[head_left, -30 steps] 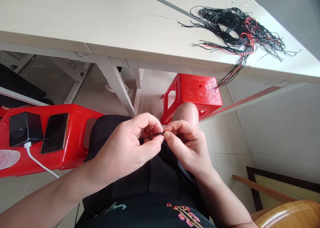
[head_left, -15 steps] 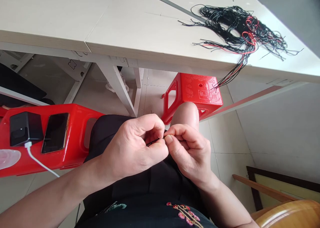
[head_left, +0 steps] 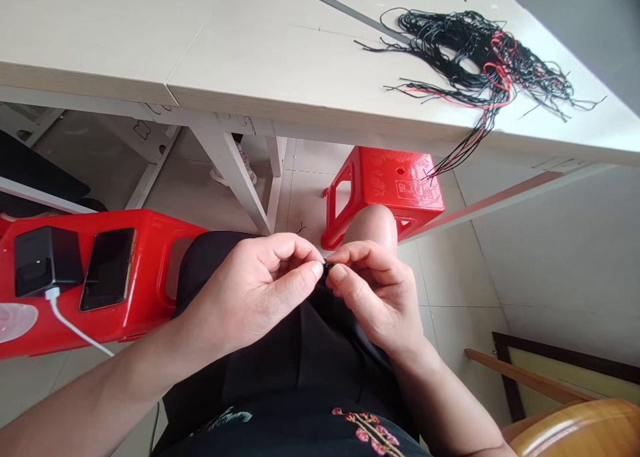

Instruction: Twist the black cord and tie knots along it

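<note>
Above my lap, both hands pinch a short stretch of black cord [head_left: 326, 267], thumbs against index fingers. My left hand [head_left: 273, 290] is closed on it from the left side. From the right, my right hand [head_left: 376, 293] pinches the same cord, fingertips nearly touching those of the left. Most of the cord is hidden by the fingers and lost against my dark clothing. On the table lies a tangled bundle of black cords [head_left: 465, 50] with some red strands, several ends hanging over the front edge.
A thin metal ruler [head_left: 345, 9] lies partly under the bundle on the white table [head_left: 240, 57]. A red stool [head_left: 395, 177] stands beneath the table. At left, another red stool [head_left: 150, 263] carries a phone [head_left: 109, 268] and a black charging block [head_left: 49, 260]. A wooden chair [head_left: 585, 430] is at lower right.
My left hand has loosened its curl, and its thumb and fingertips now pinch the cord close to the right hand's tips. The right hand has barely moved.
</note>
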A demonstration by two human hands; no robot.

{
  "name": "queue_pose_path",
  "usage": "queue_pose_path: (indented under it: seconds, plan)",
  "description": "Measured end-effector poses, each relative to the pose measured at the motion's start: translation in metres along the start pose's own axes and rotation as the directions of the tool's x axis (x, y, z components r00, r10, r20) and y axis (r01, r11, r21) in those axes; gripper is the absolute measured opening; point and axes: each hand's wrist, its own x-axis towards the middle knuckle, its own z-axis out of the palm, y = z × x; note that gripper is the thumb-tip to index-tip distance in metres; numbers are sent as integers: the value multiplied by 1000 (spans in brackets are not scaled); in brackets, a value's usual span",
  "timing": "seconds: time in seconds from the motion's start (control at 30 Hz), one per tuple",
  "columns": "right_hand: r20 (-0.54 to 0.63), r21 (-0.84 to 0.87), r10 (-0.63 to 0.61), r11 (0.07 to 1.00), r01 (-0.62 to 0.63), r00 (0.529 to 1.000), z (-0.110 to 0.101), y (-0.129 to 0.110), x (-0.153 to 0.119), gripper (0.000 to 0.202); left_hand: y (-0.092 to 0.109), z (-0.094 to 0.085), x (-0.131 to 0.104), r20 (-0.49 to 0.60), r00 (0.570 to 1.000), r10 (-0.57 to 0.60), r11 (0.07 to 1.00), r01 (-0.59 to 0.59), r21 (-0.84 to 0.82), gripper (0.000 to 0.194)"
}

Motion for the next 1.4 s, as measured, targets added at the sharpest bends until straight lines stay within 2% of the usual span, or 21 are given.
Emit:
queue_pose_path:
  seconds: [0.17, 0.37, 0.53, 0.63, 0.7, 0.8, 0.87, 0.9, 1.0, 1.13, 1.27, 1.4]
  plan:
    - [-25, 41, 48, 998, -47, 999, -1, -2, 3, 4, 1, -1, -3, -9, 1000, -4, 998, 4, 68, 15]
    - [12, 19, 124, 992, -124, 992, -2, -4, 3, 7, 5, 3, -3, -40, 993, 107, 982, -100, 159, 14]
    - [39, -43, 142, 989, -141, 989, -3, -3, 4, 8, 1, 2, -3, -41, 986, 163, 961, -150, 232, 15]
    - [36, -104, 132, 986, -128, 991, -2, -1, 2, 6, -2, 2, -3, -16, 992, 126, 975, -121, 188, 17]
    - [51, -156, 83, 985, -75, 995, -1, 1, 0, 6, -4, 2, -3, 12, 997, 81, 988, -82, 132, 19]
    - [40, -328, -131, 935, 137, 991, 1, 5, -3, 10, -6, 3, -3, 36, 999, 24, 998, -26, 62, 22]
    - [30, -406, -220, 889, 213, 975, 1, 8, -4, 13, -8, 4, -1, 43, 999, -23, 1000, 22, 16, 23]
    - [28, -394, -210, 896, 204, 977, 0, 8, -3, 13, -8, 3, 0, 47, 998, -49, 999, 50, -13, 22]
    - [46, -218, -53, 974, 62, 998, -2, 8, -2, 9, -9, 2, 2, 71, 992, -102, 989, 109, -97, 19]
    - [88, -89, 48, 995, -40, 995, -6, 8, 0, 6, -8, -1, 1, 65, 994, -91, 991, 97, -96, 13]
    - [125, -108, 16, 994, -3, 992, -8, 11, -2, 10, -8, 3, 0, 7, 999, -33, 992, 33, -124, 5]
    - [178, -269, -85, 954, 132, 980, -11, 12, -3, 25, -10, 6, 2, -14, 1000, -14, 996, 13, -91, 6]
